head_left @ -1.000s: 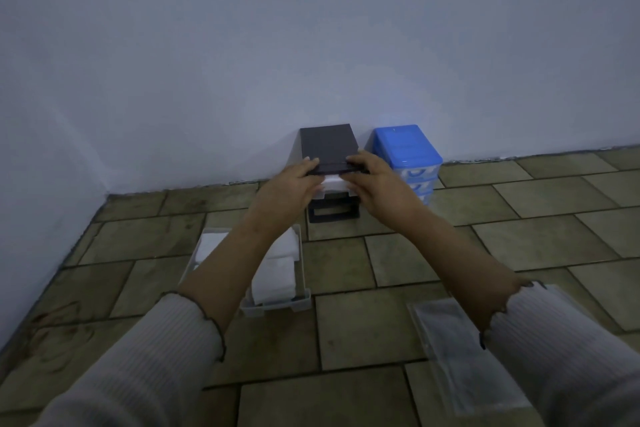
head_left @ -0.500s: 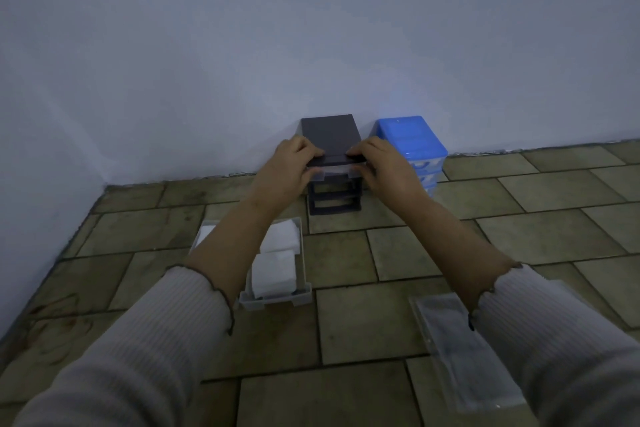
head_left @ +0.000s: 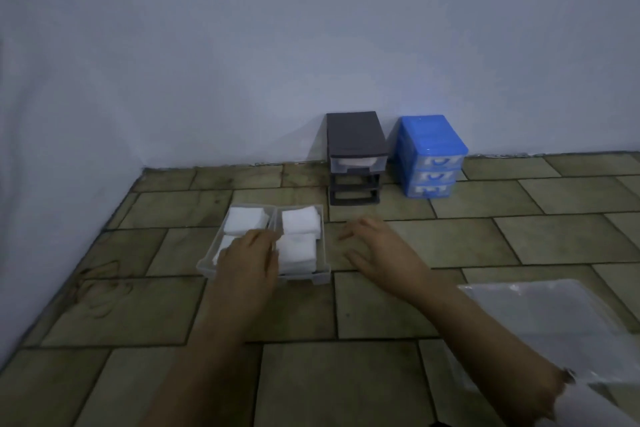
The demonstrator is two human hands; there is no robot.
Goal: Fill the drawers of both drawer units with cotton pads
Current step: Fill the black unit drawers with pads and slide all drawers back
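A dark grey drawer unit (head_left: 355, 135) stands against the wall with its clear top drawer (head_left: 356, 163) pushed in; the two slots below it look empty. To its right is a blue drawer unit (head_left: 431, 149) with three drawers in place. Two clear drawers (head_left: 320, 274) lie side by side on the floor, packed with white cotton pads (head_left: 299, 220). My left hand (head_left: 247, 258) hovers over the near part of these drawers, fingers relaxed. My right hand (head_left: 381, 246) is open just right of them, above the tiles, holding nothing.
The tiled floor (head_left: 485, 243) meets a pale wall behind the units and another wall at the left. A clear plastic bag (head_left: 554, 319) lies on the floor at the near right, beside my right forearm.
Both hands have left the grey unit's top drawer, now pushed in, and pulled back toward me. They now sit over and beside the two drawers on the floor.
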